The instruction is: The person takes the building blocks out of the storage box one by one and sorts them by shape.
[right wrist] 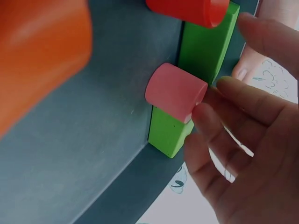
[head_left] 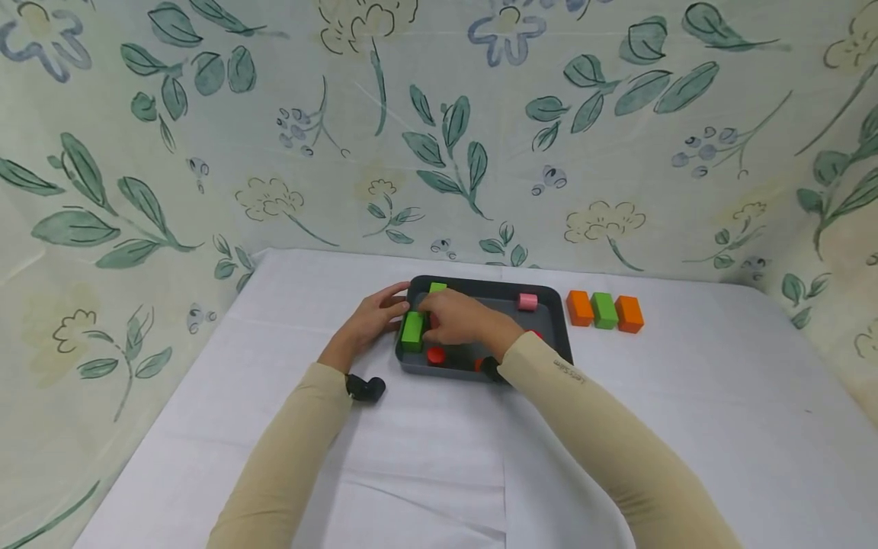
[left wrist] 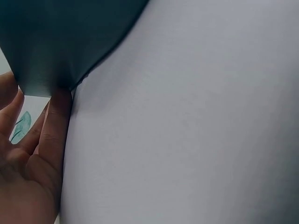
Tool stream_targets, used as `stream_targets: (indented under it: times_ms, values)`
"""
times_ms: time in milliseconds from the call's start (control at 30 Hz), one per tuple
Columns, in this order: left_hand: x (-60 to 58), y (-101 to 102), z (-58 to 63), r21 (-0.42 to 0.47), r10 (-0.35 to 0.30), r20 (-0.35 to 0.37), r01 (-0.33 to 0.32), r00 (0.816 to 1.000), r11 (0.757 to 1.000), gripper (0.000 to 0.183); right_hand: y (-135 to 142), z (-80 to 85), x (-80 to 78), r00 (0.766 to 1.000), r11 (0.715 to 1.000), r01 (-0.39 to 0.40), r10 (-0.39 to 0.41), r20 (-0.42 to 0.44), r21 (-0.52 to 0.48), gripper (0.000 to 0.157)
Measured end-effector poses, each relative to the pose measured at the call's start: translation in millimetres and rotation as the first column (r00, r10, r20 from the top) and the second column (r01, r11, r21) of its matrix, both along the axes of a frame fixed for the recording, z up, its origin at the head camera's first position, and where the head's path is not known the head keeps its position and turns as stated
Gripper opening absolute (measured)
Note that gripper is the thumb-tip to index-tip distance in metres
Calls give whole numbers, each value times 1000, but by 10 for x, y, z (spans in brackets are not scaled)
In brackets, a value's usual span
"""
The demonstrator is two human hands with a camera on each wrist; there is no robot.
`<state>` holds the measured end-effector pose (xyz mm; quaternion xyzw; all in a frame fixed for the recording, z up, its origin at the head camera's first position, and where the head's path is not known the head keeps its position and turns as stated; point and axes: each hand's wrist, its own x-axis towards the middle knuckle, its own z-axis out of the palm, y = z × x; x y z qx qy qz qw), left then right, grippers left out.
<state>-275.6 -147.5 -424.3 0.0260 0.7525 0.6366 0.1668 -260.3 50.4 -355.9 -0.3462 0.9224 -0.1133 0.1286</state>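
Note:
My left hand is at the left end of the dark grey tray; its fairly straight fingers touch the outer wall, as the left wrist view also shows. My right hand reaches inside over the tray's left part. In the right wrist view its fingertips are against the end of a pink cylinder, with the thumb apart from it. Two green blocks, one nearer and one farther, lie along the left wall beside the cylinder. A red cylinder sits near the front left.
Another pink cylinder lies at the tray's back right. An orange piece looms close in the right wrist view. Right of the tray, a green block stands between two orange blocks. White cloth covers the table; a floral curtain hangs behind.

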Motion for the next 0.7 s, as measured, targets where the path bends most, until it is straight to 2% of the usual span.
stream_targets:
  times_ms: [200,433,600,700]
  values:
    - [-2,3,0,0,1,0,-1,1000,1000,54,-76,-13,-23,999,999,30,-29,-21,39,42]
    - [12,1,39,-12,-1,-8,1,1000,1000,54,-164,-15,-43,996,992,58,-51,-67,115,51]
    - [8,3,30,-6,-1,1,1,1000,1000,55,-178,-12,-47,997,989,54,-46,-61,135,48]
    - [6,-2,12,-10,9,10,-9,1000,1000,56,-171,-8,-37,998,988,51,-44,-47,145,51]
